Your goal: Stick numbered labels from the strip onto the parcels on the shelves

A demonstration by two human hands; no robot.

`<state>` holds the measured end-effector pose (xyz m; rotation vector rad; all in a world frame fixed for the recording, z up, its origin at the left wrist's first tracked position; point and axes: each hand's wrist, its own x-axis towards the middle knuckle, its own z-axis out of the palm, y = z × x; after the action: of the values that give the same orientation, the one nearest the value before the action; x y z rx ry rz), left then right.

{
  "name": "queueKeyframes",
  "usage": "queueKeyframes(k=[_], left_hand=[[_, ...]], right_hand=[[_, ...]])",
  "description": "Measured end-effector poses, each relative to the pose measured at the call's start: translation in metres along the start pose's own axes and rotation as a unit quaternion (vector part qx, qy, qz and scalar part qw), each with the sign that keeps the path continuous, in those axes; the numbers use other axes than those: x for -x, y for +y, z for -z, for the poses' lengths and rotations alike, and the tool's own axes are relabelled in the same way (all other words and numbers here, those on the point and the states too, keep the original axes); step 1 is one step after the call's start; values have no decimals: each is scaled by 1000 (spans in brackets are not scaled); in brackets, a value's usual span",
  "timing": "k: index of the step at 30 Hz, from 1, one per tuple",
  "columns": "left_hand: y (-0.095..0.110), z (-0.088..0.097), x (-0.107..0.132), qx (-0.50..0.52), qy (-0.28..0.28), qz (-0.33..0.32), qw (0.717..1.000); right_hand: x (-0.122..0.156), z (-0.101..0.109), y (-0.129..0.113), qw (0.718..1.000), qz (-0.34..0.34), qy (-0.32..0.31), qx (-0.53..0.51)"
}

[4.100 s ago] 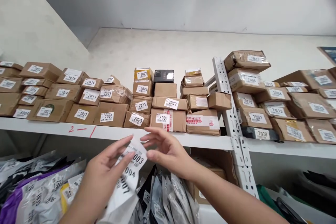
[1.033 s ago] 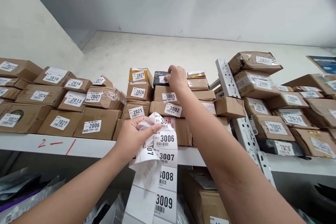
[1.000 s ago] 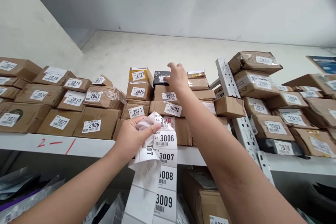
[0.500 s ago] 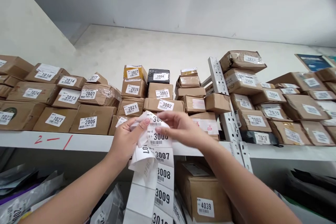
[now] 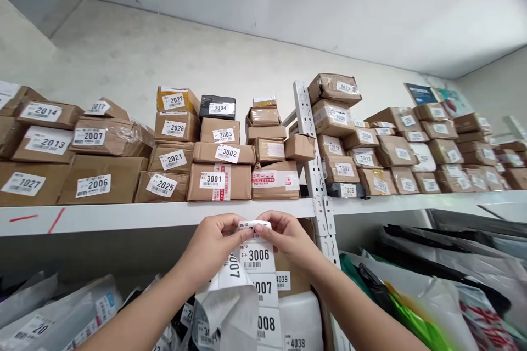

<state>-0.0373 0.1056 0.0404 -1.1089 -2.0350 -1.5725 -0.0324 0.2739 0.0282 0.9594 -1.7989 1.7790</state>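
Observation:
A long strip of white number labels [image 5: 258,256] hangs between my hands, printed 3006 and upward in sequence, each with a barcode. My left hand [image 5: 214,247] pinches its top edge from the left, and a folded-back length of the strip dangles below that hand. My right hand [image 5: 284,233] grips the top label from the right, thumb across its print, so that number is partly covered. Behind and above stand cardboard boxes on a white shelf [image 5: 164,216], among them the box labelled 3001 [image 5: 239,189], the box labelled 3002 [image 5: 201,152] and a black parcel labelled 3004 [image 5: 206,105].
A white perforated metal post [image 5: 307,120] divides the shelves. To its right, more labelled boxes [image 5: 397,151] are stacked. Plastic mailing bags [image 5: 436,285] fill the lower level at right, with others [image 5: 88,307] at left. A white package labelled 4038 [image 5: 302,312] sits below my right hand.
The view has swung to the right, so boxes appear shifted left. Both hands and the label strip sit lower in view, and the 3001 box is now uncovered. Both hands still hold the strip.

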Motion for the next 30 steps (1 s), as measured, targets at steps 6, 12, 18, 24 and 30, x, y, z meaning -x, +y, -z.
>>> queueKeyframes(k=[6,12,18,24,30], left_hand=[[-21,-30,-12,111,45,-28,992],[-25,-51,-25,43,123,-41,991],[-35,-50,-17,63,18,-12,998],[-39,-34,-21,50,21,-99,994],[-35,-25,-26,45,33,-144,988]], right_hand=[[2,9,12,976,128,156,87],[-17,24,-2,909,256,248,217],[-51,63,-9,835,259,305,378],[-48,69,-6,770,276,310,484],[-19,48,-11,915,243,139,289]])
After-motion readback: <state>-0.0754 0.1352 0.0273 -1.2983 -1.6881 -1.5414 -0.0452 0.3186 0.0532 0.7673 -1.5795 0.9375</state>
